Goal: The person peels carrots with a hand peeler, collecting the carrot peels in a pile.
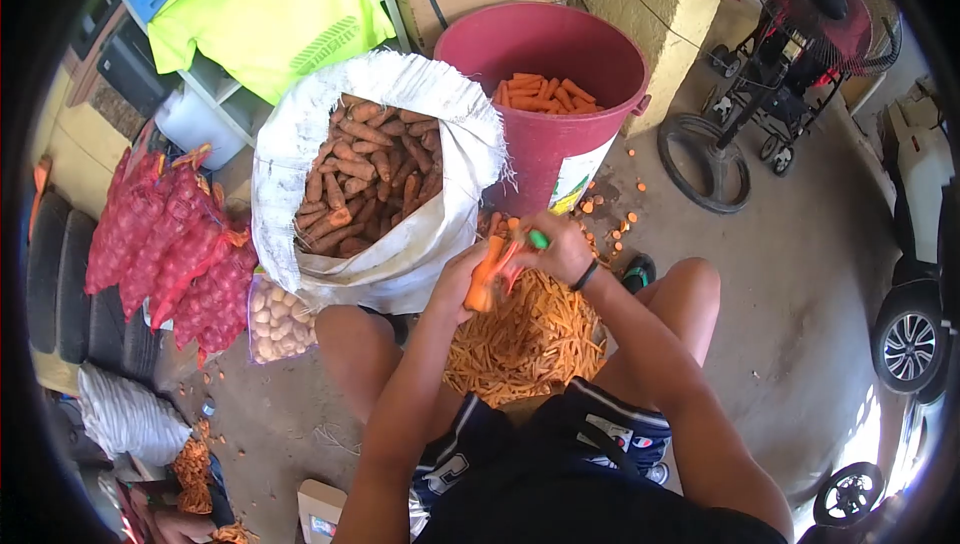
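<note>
A partly peeled orange carrot (483, 279) is gripped in my left hand (459, 282), tilted over the space between my knees. Closed around a peeler (539, 239), my right hand (562, 249) is right beside the carrot. Only the peeler's green end shows clearly; the rest is blurred or covered by fingers. Below both hands lies a heap of carrot peels (540, 344). In front of me stands an open white sack (470, 134) full of unpeeled, soil-stained carrots (375, 169). To its right, a dark red tub (510, 159) contains bright peeled carrots (548, 94).
Red mesh bags of onions (170, 234) and a clear bag of potatoes (275, 324) sit at the left. Carrot ends (620, 229) litter the floor by the tub. A fan (820, 4) stands at the back right. Another person's leg (175, 524) shows at lower left.
</note>
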Tool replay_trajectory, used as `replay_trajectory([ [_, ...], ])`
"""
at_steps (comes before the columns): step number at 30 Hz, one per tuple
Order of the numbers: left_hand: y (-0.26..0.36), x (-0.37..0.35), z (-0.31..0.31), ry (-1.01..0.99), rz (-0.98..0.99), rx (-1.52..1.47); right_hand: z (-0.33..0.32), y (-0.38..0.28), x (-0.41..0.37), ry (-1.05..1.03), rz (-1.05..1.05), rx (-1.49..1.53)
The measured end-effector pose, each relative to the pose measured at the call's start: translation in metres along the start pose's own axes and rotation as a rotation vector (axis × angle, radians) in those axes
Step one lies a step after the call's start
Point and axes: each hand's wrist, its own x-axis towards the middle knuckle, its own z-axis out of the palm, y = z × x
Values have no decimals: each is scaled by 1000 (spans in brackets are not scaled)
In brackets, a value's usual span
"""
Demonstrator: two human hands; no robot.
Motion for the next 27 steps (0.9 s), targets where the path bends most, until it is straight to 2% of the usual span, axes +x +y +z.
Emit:
replay_trajectory([
  [1, -2, 1, -2, 118, -47, 60, -7, 15, 4, 42, 93, -39],
  [5, -2, 5, -9, 24, -26, 18, -27, 35, 11, 178, 370, -138],
  [7, 7, 5, -1, -54, 59, -55, -13, 23, 3, 103, 232, -14],
  [10, 13, -3, 22, 36, 30, -82, 2, -5, -6, -53, 15, 55],
  [11, -1, 7, 1, -18, 42, -71, 6, -11, -8, -101, -56, 66],
  [14, -9, 13, -7, 3, 6, 42, -7, 13, 2, 43, 73, -93],
  [15, -2, 3, 4, 25, 9, 74, -13, 21, 9, 170, 48, -109],
  [18, -1, 5, -7, 13, -16, 23, -27, 26, 10, 153, 367, -138],
  [19, 3, 6, -7, -9, -7, 23, -17, 25, 6, 175, 330, 8],
  [20, 6, 5, -8, -27, 3, 20, -8, 24, -1, 129, 233, 5],
  [22, 2, 7, -7, -33, 26, -19, 7, -3, -8, 25, -21, 158],
  [25, -6, 8, -1, 15, 43, -32, 4, -8, -8, -125, -29, -7],
  [27, -5, 5, 0, 59, 35, 59, -4, 4, -3, -28, 102, -58],
])
